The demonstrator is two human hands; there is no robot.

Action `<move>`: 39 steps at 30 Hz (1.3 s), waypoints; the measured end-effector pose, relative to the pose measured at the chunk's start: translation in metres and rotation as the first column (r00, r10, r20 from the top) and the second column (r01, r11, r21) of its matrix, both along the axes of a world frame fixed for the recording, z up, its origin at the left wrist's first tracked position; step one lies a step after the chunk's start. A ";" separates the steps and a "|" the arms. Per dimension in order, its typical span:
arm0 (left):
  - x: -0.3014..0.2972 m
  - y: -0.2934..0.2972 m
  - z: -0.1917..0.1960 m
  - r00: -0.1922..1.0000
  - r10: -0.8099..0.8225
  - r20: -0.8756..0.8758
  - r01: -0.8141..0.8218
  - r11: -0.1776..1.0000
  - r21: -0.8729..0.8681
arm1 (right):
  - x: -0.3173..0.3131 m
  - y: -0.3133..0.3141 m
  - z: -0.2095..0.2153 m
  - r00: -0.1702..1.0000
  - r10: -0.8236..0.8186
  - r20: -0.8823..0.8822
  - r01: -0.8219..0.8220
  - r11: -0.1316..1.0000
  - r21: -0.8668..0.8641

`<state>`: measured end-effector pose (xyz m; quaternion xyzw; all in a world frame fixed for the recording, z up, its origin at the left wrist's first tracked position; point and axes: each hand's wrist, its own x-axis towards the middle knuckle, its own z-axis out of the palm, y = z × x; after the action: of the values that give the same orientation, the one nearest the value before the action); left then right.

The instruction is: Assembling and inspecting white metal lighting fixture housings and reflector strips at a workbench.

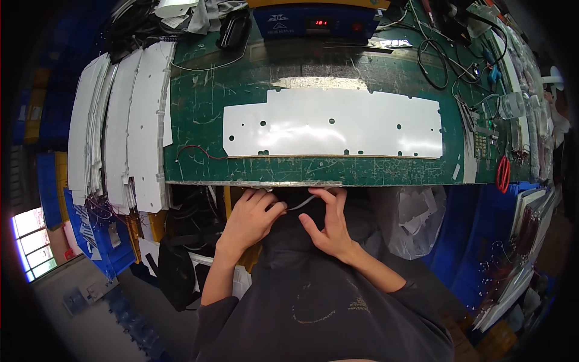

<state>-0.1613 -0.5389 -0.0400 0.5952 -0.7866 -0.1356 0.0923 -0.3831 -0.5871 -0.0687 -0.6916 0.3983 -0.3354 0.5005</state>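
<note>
Both of my hands are at the front edge of the green-topped table [241, 171], with a thin, bendy grey strip [301, 204] running between them. My left hand [248, 218] is closed, its thumb and bent fingers on the strip's left end. My right hand [332, 226] has its fingers curled at the table edge around the strip's other end, while its thumb stands apart. Some fingertips are hidden against the edge. Just beyond lies a long white sheet panel [338, 123] with several small holes, flat on the table. A thin red wire [199, 148] extends from its lower left corner.
Stacked white panels [140, 120] stand at the left. A blue box with a red digital display [319, 23] sits at the back. Black cables [443, 63], red looped wire [502, 175] and a small clear cup [511, 105] are at right. Below the table hangs a clear plastic bag [416, 232].
</note>
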 end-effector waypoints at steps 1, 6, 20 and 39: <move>-0.001 0.002 -0.005 0.999 -0.025 0.036 0.025 1.000 -0.015 | -0.003 -0.001 -0.002 0.998 0.016 -0.063 -0.019 0.999 -0.050; -0.012 -0.003 -0.050 0.994 -0.069 0.080 0.085 0.975 -0.207 | -0.024 -0.005 -0.019 0.979 -0.048 -0.196 0.026 0.993 -0.114; -0.049 -0.010 -0.072 0.990 0.072 -0.125 -0.115 0.918 -0.381 | -0.072 -0.034 -0.002 0.999 0.035 -0.015 -0.017 0.764 0.645; 0.018 -0.003 0.096 0.688 0.233 -0.687 -0.457 0.875 -0.161 | -0.175 -0.103 0.109 0.929 -0.112 0.353 0.104 0.994 0.044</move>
<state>-0.1436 -0.5416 0.0560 0.6265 -0.5878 -0.1834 0.4778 -0.5583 -0.6903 0.0407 -0.5906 0.3429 -0.4769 0.5534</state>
